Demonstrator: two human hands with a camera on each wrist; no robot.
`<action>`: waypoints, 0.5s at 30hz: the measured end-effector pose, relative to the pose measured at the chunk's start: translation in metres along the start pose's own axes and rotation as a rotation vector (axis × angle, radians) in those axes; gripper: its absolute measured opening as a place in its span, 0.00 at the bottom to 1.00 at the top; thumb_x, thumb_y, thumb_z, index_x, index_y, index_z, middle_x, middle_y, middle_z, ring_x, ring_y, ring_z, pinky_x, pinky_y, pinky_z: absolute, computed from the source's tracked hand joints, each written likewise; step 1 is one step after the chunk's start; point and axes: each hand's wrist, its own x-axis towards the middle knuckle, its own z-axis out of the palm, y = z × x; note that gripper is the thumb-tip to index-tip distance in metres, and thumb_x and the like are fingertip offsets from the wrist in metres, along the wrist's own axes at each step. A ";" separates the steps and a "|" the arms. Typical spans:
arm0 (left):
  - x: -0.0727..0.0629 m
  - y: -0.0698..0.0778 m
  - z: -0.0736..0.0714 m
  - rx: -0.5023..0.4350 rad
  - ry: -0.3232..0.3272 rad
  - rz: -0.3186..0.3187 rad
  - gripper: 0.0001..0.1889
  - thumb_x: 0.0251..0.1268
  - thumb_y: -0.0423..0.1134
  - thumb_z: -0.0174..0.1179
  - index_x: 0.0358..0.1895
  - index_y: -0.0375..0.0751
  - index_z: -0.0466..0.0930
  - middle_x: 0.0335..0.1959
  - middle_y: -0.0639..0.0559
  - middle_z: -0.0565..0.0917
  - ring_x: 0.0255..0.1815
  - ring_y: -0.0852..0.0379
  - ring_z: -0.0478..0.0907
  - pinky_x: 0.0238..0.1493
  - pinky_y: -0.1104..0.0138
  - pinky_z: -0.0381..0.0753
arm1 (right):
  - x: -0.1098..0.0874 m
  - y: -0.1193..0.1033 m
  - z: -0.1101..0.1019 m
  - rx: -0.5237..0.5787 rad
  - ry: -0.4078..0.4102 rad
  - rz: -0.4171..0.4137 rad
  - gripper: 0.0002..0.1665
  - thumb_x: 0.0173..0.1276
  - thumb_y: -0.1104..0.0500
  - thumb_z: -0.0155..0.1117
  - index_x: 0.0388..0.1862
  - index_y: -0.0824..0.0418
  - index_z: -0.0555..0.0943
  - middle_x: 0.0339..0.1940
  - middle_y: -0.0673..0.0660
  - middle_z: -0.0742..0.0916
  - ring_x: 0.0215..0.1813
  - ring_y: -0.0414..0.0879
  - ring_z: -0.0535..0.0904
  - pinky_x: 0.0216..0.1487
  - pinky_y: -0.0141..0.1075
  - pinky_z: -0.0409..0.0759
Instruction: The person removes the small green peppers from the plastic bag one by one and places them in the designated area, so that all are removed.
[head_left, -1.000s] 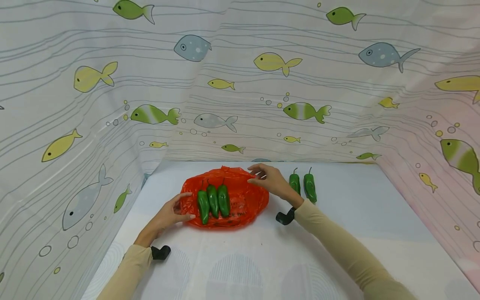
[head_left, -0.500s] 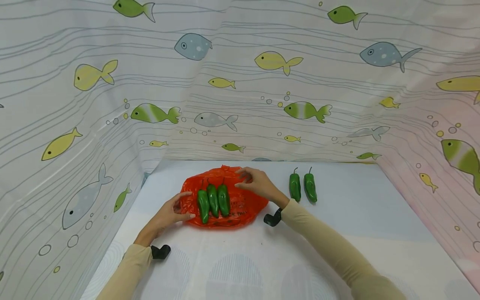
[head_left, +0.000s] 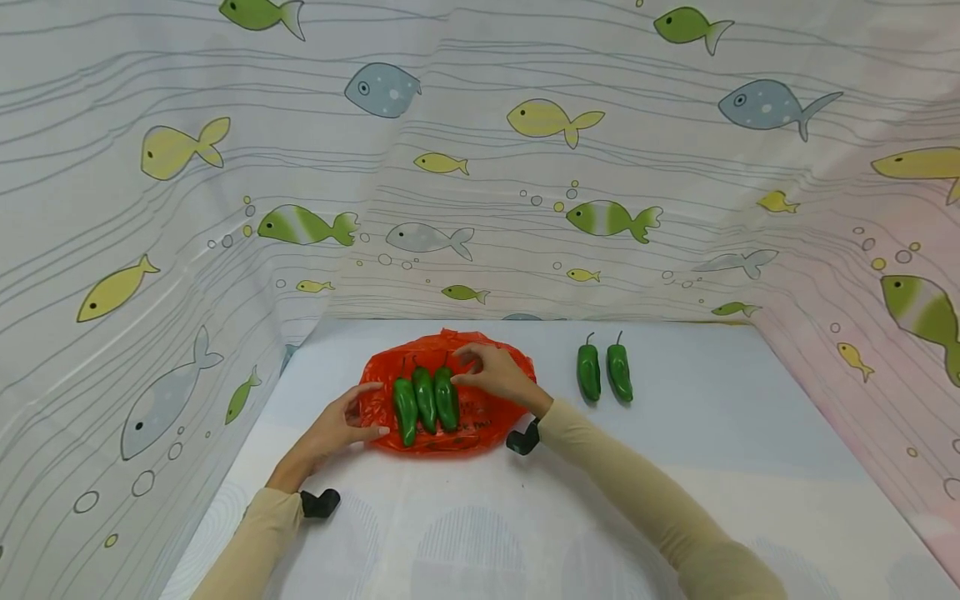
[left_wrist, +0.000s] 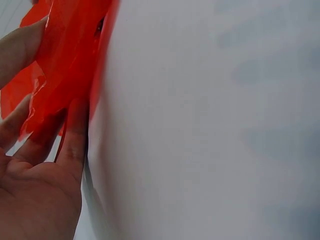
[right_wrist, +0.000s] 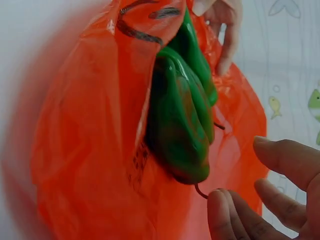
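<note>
Three green chili peppers [head_left: 425, 398] lie side by side in the opening of a red plastic bag [head_left: 476, 435], stems pointing away. At the bag's left edge is my left hand [head_left: 330, 433], thumb and fingers spread apart; in the left wrist view red plastic [left_wrist: 67, 60] partly covers its fingers [left_wrist: 75, 132]. My right hand [head_left: 498, 377] hovers over the bag's right half, beside the rightmost pepper. In the right wrist view its fingers [right_wrist: 280, 205] stand apart near the closest pepper's [right_wrist: 177, 120] stem; whether a fingertip touches the stem, I cannot tell.
Two more green chili peppers, one [head_left: 588, 373] and another [head_left: 619, 373], lie on the white table [head_left: 697, 400] right of the bag. Fish-printed curtains [head_left: 480, 192] enclose the back and both sides.
My right hand has moved left, from the bag's right edge to beside the rightmost pepper in it, uncovering the loose pepper on the table. My left hand, bag and peppers have stayed put.
</note>
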 end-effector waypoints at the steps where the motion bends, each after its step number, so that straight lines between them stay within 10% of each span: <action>1: 0.000 0.000 0.000 0.000 0.000 0.000 0.43 0.60 0.36 0.75 0.78 0.47 0.63 0.70 0.36 0.69 0.57 0.40 0.74 0.52 0.59 0.78 | 0.001 -0.001 0.002 -0.003 -0.006 0.007 0.30 0.68 0.51 0.75 0.66 0.59 0.80 0.59 0.57 0.85 0.53 0.46 0.82 0.55 0.42 0.81; 15: 0.001 0.000 0.001 0.010 0.002 -0.005 0.43 0.61 0.38 0.75 0.78 0.48 0.62 0.71 0.37 0.68 0.60 0.40 0.73 0.53 0.59 0.78 | 0.016 -0.008 0.021 -0.011 -0.029 0.116 0.29 0.72 0.50 0.71 0.67 0.61 0.79 0.62 0.58 0.84 0.66 0.54 0.77 0.63 0.48 0.77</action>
